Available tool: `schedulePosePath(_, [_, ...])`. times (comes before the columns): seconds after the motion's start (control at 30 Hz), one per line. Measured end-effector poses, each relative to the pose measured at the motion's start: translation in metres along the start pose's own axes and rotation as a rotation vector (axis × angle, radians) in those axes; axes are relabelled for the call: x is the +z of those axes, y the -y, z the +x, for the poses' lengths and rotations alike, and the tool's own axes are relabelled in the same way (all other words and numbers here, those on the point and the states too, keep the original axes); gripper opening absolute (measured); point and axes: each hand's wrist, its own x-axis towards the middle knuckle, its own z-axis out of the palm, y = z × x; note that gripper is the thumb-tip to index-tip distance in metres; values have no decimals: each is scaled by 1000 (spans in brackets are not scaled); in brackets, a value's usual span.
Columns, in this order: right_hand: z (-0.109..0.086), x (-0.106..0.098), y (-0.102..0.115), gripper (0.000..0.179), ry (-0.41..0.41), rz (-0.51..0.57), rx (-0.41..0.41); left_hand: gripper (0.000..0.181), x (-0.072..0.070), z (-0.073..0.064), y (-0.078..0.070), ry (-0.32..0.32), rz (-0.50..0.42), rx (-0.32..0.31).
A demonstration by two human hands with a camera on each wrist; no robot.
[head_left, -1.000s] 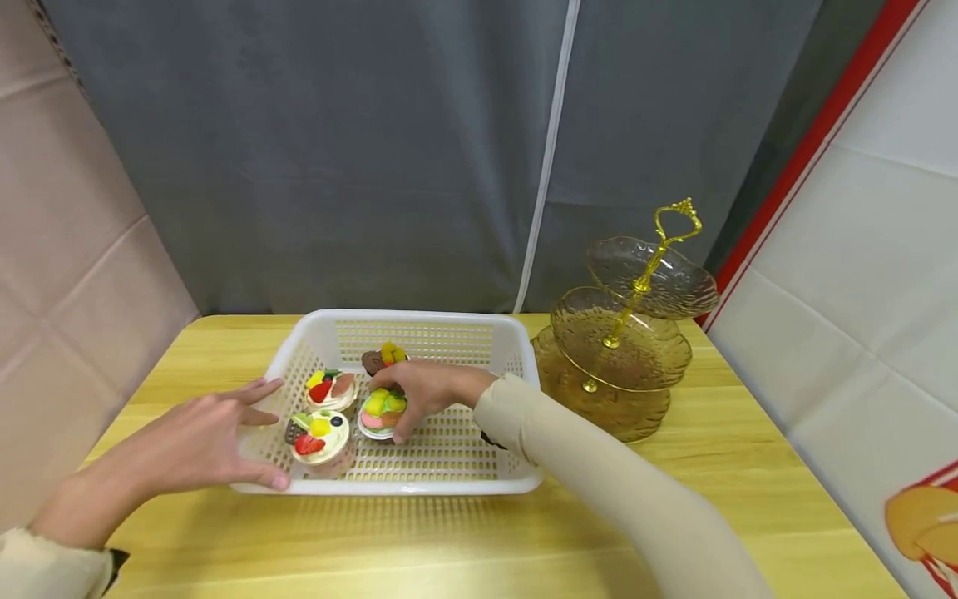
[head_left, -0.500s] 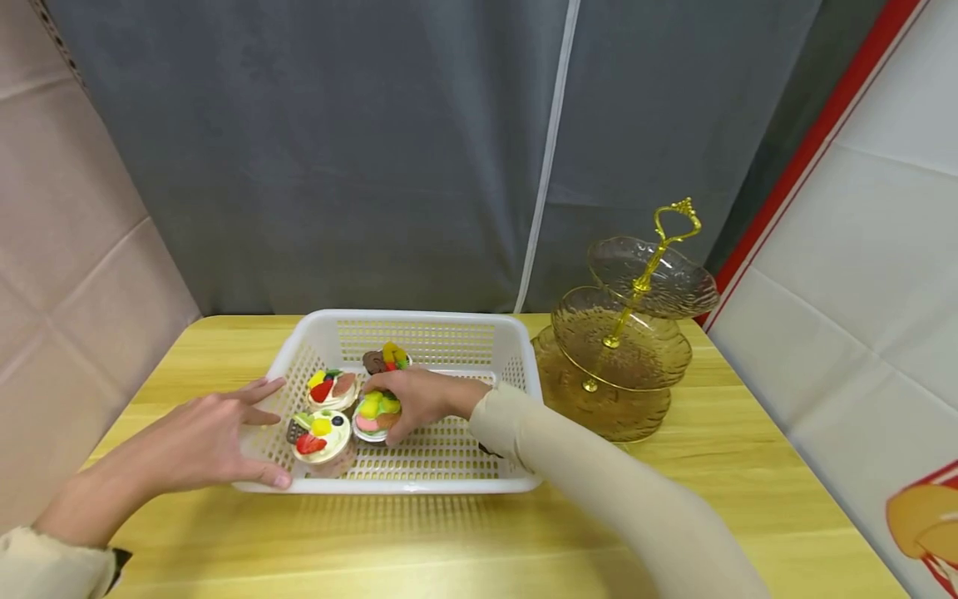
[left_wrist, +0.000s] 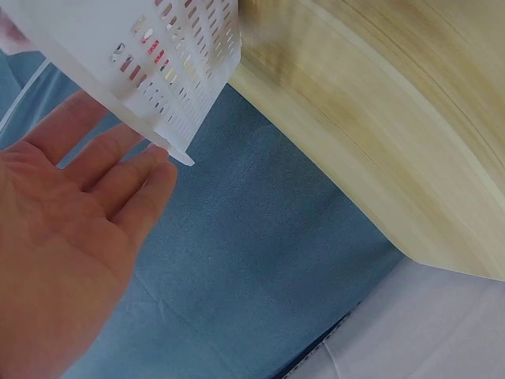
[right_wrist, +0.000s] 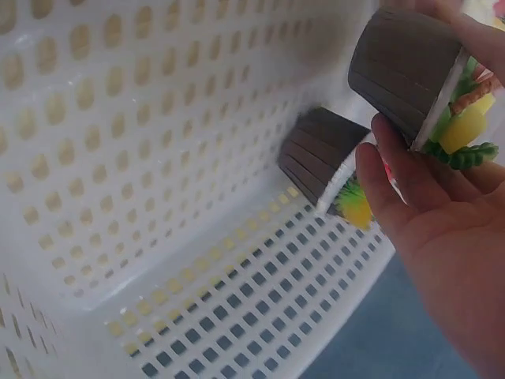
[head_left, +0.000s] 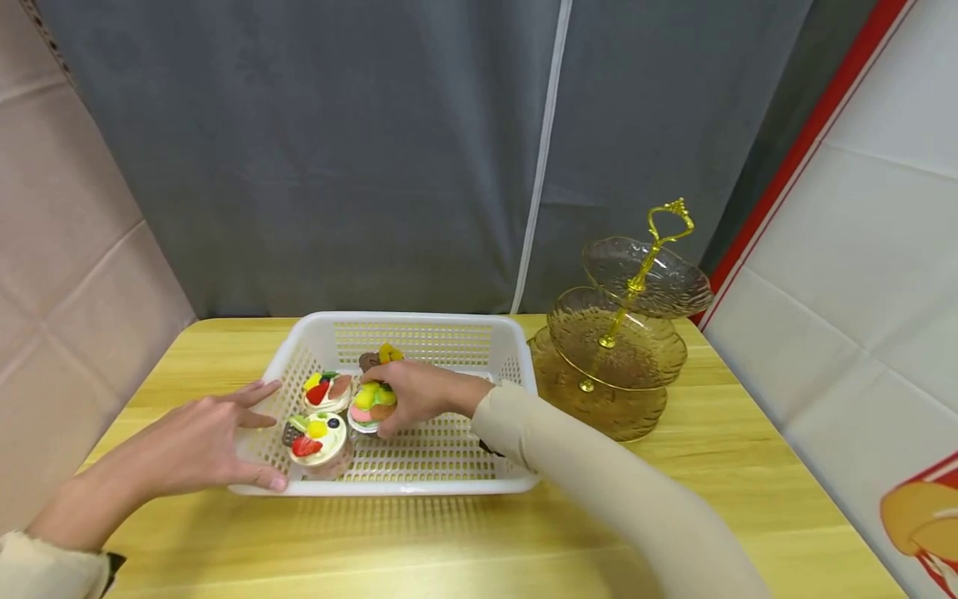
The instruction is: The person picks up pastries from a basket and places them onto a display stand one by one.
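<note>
Head view: the right hand's (head_left: 422, 393) grip is closed on the fruit-topped cupcake (head_left: 368, 410) inside the white basket (head_left: 419, 489), just beside two cream-topped cupcakes (head_left: 318, 439); the left hand (head_left: 183, 441), fingers straight, touches the basket's left side. Holding it well probably calls for light pressure on the brown cup (right_wrist: 404, 71) (the toppings (right_wrist: 461, 130) look easily knocked), without nudging its neighbours, while the left hand steadies the basket.

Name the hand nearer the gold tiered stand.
Right. The right hand is left of the gold tiered stand, holding a cupcake; the left hand is farther left, at the left end of the white basket.
</note>
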Motion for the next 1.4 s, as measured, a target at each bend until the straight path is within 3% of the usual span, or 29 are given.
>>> schedulePosePath(0.3, [-17, -23, 10, 50, -150, 19, -119, 98, 0, 0, 0, -7, -4, 3])
schedulePosePath(0.7, [-55, -47, 21, 59, -271, 62, -185, 103, 0, 0, 1, -4, -5, -1])
schedulePosePath(0.9, [-70, -55, 20, 57, -339, 90, -185, 105, -1, 1, 1, -2, -13, -1])
schedulePosePath(1.13, [-90, -65, 17, 69, -414, 84, -114, 104, -1, 0, 1, -7, -16, 2])
schedulePosePath(1.4, [-120, -77, 13, 74, -441, 99, -90, 100, -1, 0, 1, 2, -19, 3])
